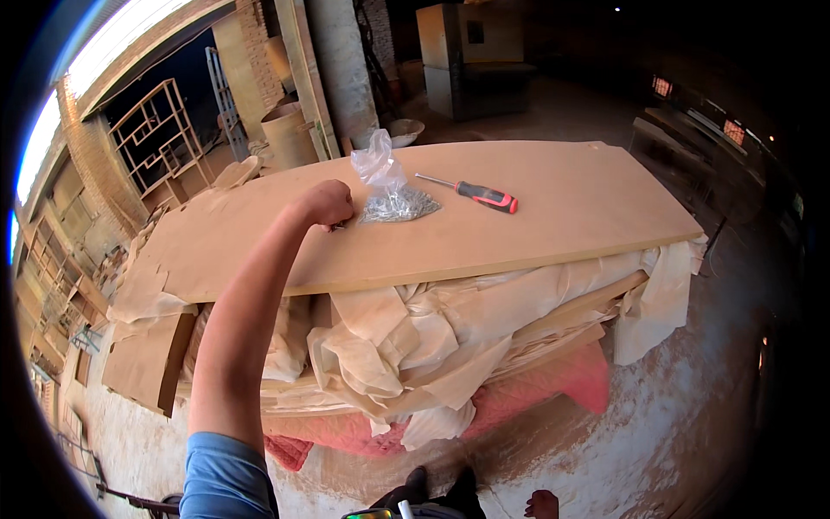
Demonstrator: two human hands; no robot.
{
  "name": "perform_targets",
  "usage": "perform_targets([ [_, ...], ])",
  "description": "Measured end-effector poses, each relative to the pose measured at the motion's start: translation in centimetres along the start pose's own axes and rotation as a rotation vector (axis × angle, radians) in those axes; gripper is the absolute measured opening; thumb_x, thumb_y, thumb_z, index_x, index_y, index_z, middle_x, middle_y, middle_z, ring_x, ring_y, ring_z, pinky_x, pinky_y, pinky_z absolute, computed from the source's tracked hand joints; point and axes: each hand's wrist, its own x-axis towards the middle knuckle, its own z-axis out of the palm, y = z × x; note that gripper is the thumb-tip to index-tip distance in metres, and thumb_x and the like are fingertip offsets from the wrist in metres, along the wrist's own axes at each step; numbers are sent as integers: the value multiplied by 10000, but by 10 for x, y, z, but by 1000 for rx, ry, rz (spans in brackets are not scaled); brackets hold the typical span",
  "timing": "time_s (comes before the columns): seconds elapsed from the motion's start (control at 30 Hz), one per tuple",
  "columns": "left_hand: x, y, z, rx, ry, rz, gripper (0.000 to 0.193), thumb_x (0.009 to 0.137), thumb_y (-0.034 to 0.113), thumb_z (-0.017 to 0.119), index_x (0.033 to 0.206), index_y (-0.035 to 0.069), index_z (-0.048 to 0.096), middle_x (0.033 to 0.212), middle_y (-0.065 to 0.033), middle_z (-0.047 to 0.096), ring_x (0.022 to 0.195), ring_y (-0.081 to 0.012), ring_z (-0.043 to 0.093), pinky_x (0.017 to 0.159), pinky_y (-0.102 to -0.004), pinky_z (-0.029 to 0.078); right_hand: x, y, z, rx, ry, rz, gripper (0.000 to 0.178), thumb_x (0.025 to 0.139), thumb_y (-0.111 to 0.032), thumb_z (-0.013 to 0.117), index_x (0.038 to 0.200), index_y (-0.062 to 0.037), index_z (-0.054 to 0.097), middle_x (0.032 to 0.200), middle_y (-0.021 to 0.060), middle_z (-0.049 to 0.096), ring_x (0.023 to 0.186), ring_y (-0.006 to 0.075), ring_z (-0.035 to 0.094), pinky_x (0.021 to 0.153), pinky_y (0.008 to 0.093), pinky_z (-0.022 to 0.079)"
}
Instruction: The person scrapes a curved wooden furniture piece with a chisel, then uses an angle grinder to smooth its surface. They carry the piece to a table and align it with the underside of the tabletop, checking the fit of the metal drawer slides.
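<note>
My left hand [329, 204] is closed, low over a large brown board [553, 195]. A bit of dark metal shows under its fingers, too small to name. Just right of it stands a clear plastic bag [380, 164] with its top bunched up. Many small silvery metal pieces [399, 206], like screws, fill its bottom. Further right lies a screwdriver [487, 196] with a black and red handle, its shaft pointing left. At the lower edge hangs my right hand [542, 504], small in view and away from the board. Its fingers look curled, and no thing shows in them.
Under the board are crumpled beige sheets [415, 337] and a pink quilted cloth [536, 381]. A brown block [143, 363] juts out at the left. Behind stand a round drum [290, 137], a pale bowl [405, 131] and a big box-shaped cabinet [471, 65].
</note>
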Motion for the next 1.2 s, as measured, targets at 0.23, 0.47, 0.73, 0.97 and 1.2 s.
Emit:
perform_targets([
  [0.23,-6,-2,5,-210,112,-50,173,797,78,566,801,-25,704,659,-119,671,518,-207,651,536,-343,540,28,-26,-25,17,-81,12,294,988,-308,550,1133,-56,592,800,84,618,561,152,571,483,316,531],
  [0.47,-11,-21,7,-716,286,-83,163,875,32,522,951,-41,646,709,-67,613,552,-154,611,459,-293,506,27,-38,-11,-42,-91,143,266,961,-269,568,1100,-47,611,798,100,622,565,164,577,479,316,517],
  [0.73,-36,-36,-4,-1511,231,-285,144,1011,91,460,956,3,559,731,-60,579,572,-131,574,455,-218,499,32,-10,-19,-33,-96,172,273,951,-294,581,1063,-48,616,794,101,624,578,187,587,491,341,512],
  [0.97,-49,-36,-4,-1293,230,-296,162,989,168,542,944,14,570,697,-37,517,538,-121,514,412,-258,439,37,-26,-11,-49,-125,142,278,952,-283,566,1071,-38,618,798,115,627,575,194,588,490,346,511],
  [1.2,-49,-28,3,-471,59,-118,482,833,256,778,1202,5,595,741,-56,610,516,-114,479,436,-287,383,37,-32,-11,-96,-102,169,274,946,-270,557,1067,-33,622,805,124,636,559,197,585,478,345,512],
])
